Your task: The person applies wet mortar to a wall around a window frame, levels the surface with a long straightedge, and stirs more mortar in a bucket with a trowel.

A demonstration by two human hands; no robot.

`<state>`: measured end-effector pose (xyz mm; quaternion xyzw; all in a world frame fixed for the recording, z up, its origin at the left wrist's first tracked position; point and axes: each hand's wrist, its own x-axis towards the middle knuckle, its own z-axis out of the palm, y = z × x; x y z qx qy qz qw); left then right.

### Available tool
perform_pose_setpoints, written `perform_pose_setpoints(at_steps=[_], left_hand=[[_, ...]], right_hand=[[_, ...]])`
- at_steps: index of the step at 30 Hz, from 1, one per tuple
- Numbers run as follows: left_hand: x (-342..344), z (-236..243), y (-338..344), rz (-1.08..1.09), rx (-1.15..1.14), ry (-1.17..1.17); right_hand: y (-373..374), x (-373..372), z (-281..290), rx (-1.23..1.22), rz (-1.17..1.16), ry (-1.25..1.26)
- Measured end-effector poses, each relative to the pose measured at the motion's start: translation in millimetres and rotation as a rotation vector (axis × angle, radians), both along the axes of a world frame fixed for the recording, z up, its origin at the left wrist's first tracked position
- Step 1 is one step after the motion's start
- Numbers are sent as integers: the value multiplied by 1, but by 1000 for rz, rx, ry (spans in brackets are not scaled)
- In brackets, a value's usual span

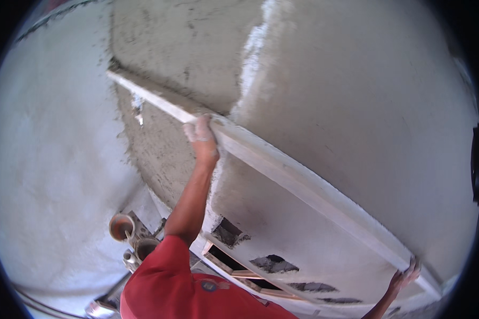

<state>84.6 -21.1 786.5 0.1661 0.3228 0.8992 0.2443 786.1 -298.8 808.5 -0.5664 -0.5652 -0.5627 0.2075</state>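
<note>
A long, pale plastering straightedge (298, 178) lies slantwise across the wall, from upper left to lower right. My left hand (202, 139), whitened with plaster, is closed round its lower edge left of the middle. Close to its far right end, my right hand (408, 274) grips it with the fingers over the edge. Grey-brown damp-looking plaster (183, 42) covers the wall above and below the bar's left part. Some mortar clings along the bar's upper edge at that end. The bar's right part crosses a paler, smoother wall surface (367, 95).
An orange-brown bucket (121, 227) and another round container (145, 247) stand at lower left, beside a small pale can (130, 258). Rough recesses (274, 263) and wood-framed openings (224, 258) break the lower wall. A dark object (477, 165) sits at the right edge.
</note>
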Motion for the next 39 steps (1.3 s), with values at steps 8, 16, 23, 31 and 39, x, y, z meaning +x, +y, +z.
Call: perform_pose_setpoints(at_steps=[8,16,23,31,39], left_hand=[[-32,-19,-7,-436,120,-21],[-4,10,-31,-322,62,28],[16,-15,1,-287,-7,51],[-25,54,4,-97,107,212],[8,177,-13,-75,208,260]], right_hand=[[20,-40,19,56,93,53],[25,-31,23,33,112,37],[-23,51,-9,44,-2,-13],[16,-23,-4,8,7,118],[13,22,-7,106,8,153]])
